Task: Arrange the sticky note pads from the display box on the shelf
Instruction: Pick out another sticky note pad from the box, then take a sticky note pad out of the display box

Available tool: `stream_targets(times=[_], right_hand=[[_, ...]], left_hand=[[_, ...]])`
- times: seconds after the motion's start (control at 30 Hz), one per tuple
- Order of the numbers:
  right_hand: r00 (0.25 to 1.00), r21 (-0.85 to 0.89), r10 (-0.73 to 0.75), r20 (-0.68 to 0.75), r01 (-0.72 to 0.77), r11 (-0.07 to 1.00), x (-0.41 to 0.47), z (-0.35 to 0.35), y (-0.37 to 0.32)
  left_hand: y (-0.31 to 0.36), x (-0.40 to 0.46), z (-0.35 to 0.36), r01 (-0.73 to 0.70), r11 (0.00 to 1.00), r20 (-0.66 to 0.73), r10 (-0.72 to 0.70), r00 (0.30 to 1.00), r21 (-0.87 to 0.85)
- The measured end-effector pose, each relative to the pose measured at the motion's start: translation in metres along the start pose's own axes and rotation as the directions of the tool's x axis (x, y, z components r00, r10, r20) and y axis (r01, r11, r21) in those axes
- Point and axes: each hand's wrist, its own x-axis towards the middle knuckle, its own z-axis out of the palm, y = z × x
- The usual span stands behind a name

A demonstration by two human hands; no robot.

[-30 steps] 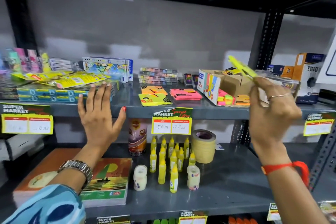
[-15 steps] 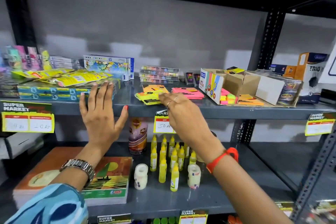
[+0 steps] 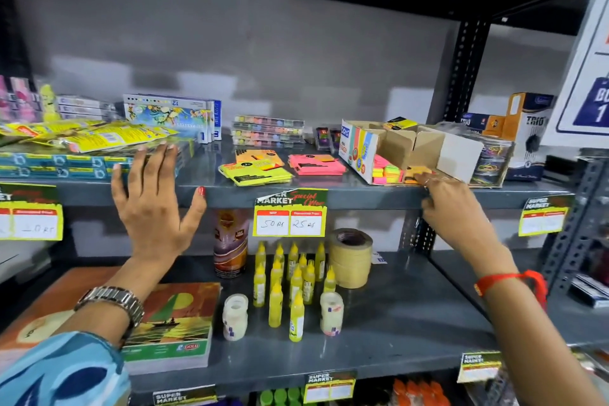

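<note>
An open cardboard display box [image 3: 359, 148] stands on the upper shelf [image 3: 346, 196], right of centre. Neon pads [image 3: 389, 174] and an orange pad [image 3: 419, 170] lie in its front compartments. Left of the box, three small stacks of sticky note pads lie on the shelf: yellow [image 3: 255, 174], orange [image 3: 260, 156] and pink [image 3: 316, 165]. My right hand [image 3: 453, 211] reaches up to the box front, fingertips on the orange pad; its grip is hidden. My left hand [image 3: 155, 204] is spread flat against the shelf edge, holding nothing.
Blue packs [image 3: 59, 165] and yellow packets [image 3: 85, 137] fill the shelf's left; a crayon box [image 3: 171, 117] and colour trays [image 3: 268, 133] stand behind. A rubber-band box [image 3: 492, 158] adjoins the display box. Below are glue bottles [image 3: 291, 277], a tape roll [image 3: 351, 257] and notebooks [image 3: 171, 326].
My right hand carried a yellow pad from the box to the yellow stack, let it go, then returned to the box front. My left hand stayed put.
</note>
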Motion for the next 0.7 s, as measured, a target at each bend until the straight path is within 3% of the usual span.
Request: stream_targets(times=[0.13, 0.23, 0.33, 0.4, 0.47, 0.53, 0.6, 0.7], right_hand=[[0.982, 0.055, 0.108, -0.152, -0.101, 0.993, -0.006, 0.001, 0.010], [0.918, 0.160, 0.162, -0.361, -0.111, 0.981, -0.008, 0.002, 0.015], [0.724, 0.248, 0.187, -0.664, -0.023, 0.968, -0.005, -0.008, 0.005], [0.579, 0.281, 0.165, -0.799, 0.115, 0.953, 0.002, -0.019, -0.015], [0.534, 0.244, 0.073, -0.842, 0.256, 0.935, 0.015, -0.025, -0.044], [0.582, 0.189, -0.063, -0.811, 0.362, 0.913, 0.031, -0.026, -0.081], [0.688, 0.187, -0.191, -0.700, 0.435, 0.881, 0.050, -0.021, -0.120], [0.861, 0.153, -0.349, -0.369, 0.426, 0.891, 0.078, -0.009, -0.166]], left_hand=[[0.000, 0.001, 0.000, 0.004, 1.000, 0.007, -0.004, 1.000, -0.001], [0.000, 0.001, -0.002, 0.000, 1.000, 0.015, 0.000, 1.000, 0.001], [0.000, 0.002, -0.004, -0.004, 1.000, 0.026, 0.004, 1.000, -0.001], [0.000, 0.003, -0.005, -0.006, 1.000, 0.031, 0.006, 1.000, 0.002], [0.000, 0.003, -0.005, -0.015, 1.000, 0.040, 0.015, 0.999, 0.009], [-0.001, 0.002, -0.005, -0.023, 1.000, 0.041, 0.022, 0.999, 0.014], [-0.003, 0.003, -0.006, -0.022, 1.000, 0.041, 0.021, 0.999, 0.013], [-0.005, 0.003, -0.006, -0.025, 0.999, 0.053, 0.024, 0.998, 0.028]])
